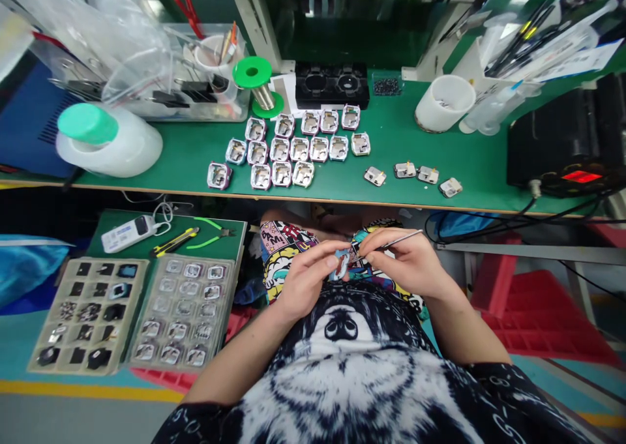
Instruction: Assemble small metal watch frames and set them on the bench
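Over the lap, my left hand (306,280) is closed around a small light-blue watch case (340,265), its open side partly hidden by my fingers. My right hand (411,263) pinches a slim metal tool (405,236) like tweezers, its back end pointing up to the right. The tool's tip is at the case's right side; whether it touches is too small to tell. On the green bench beyond, several similar watch cases (299,149) lie in rows. Several small rectangular watch modules (405,170) lie to their right.
A solder spool (263,95), black fixture (332,85) and white cup (445,103) stand along the back. A white bottle (110,141) is left, a black soldering station (562,144) right. Lower left are compartment trays (139,300), green-handled cutters (208,232) and a yellow knife (176,242).
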`<state>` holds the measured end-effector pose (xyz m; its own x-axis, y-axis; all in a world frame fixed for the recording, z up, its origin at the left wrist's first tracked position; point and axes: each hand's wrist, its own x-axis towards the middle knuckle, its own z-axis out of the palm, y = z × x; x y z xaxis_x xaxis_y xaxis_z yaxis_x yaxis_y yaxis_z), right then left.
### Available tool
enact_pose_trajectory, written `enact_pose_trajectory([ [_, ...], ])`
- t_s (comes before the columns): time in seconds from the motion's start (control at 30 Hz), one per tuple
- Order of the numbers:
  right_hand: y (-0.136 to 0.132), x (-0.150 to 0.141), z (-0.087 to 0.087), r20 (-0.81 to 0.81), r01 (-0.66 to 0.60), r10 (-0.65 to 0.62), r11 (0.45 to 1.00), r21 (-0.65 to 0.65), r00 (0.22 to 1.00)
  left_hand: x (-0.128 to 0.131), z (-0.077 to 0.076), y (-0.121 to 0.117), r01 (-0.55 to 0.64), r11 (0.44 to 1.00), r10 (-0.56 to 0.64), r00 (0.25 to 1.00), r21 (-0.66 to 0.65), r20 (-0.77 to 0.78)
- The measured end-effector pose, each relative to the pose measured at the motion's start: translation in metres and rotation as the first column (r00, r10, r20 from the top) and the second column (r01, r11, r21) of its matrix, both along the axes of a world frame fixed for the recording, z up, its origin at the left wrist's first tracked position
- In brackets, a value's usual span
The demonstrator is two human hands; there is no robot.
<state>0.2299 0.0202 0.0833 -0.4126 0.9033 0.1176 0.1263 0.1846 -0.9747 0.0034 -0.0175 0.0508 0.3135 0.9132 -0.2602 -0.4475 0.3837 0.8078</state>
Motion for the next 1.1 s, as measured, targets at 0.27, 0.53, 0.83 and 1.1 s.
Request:
enact_pose_trajectory([
  [0.27, 0.0010, -0.0005, 0.0017, 0.001, -0.004, 0.004, 1.000, 0.011, 1.000, 0.0004, -0.0005, 0.0004, -0.001, 1.000, 0.001, 1.000, -0.004, 0.012],
  [0.53, 0.0006, 0.0001, 0.0008, 0.008, -0.007, 0.007, 1.000, 0.018, 1.000, 0.0012, 0.0011, 0.0004, -0.011, 1.000, 0.011, 1.000, -0.007, 0.015],
  [0.83, -0.0004, 0.0012, -0.0014, -0.008, -0.030, 0.030, 0.999, 0.012, 1.000, 0.0003, -0.0017, -0.0003, -0.003, 1.000, 0.004, 1.000, -0.003, 0.004],
  [1.1, -0.0008, 0.0014, 0.0013, -0.010, -0.040, 0.040, 0.999, 0.007, 0.999, 0.0004, -0.0048, -0.0010, -0.010, 1.000, 0.010, 1.000, -0.008, 0.010],
])
